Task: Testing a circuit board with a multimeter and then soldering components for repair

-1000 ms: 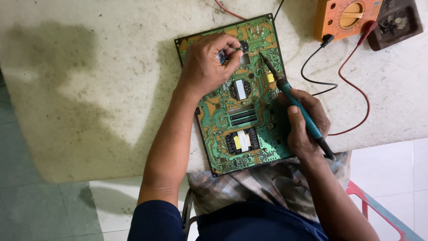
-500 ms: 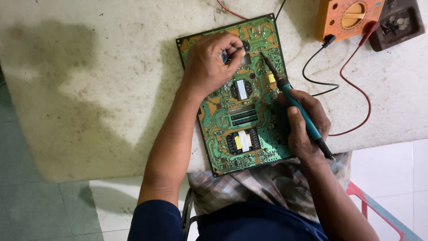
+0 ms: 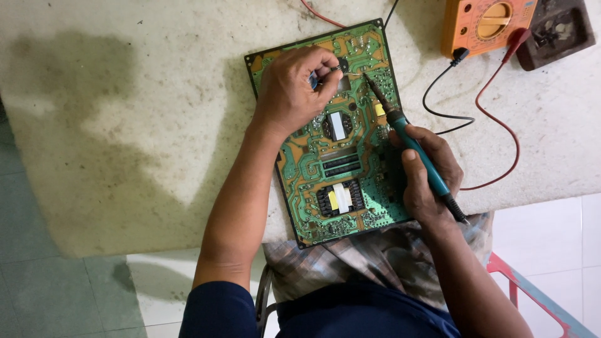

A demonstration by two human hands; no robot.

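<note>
A green circuit board (image 3: pixel 341 188) lies on a stained white worktop (image 3: pixel 125 106), its near end over the table's front edge. My left hand (image 3: pixel 291 87) rests on the board's far half, fingers pinched on a thin solder wire (image 3: pixel 347 74). My right hand (image 3: pixel 426 178) grips a teal-handled soldering iron (image 3: pixel 413 147) like a pen. The iron's dark tip points up-left and meets the wire's end near the board's far right corner.
An orange multimeter (image 3: pixel 485 25) sits at the table's far right beside a dark brown box (image 3: pixel 560 31). Its black lead (image 3: pixel 438 100) and red lead (image 3: pixel 501 125) loop over the worktop right of the board. Tiled floor and a red stool frame (image 3: pixel 532 294) lie below.
Both hands stay in almost the same place; the view has shifted very slightly. The iron tip remains at the same spot on the board.
</note>
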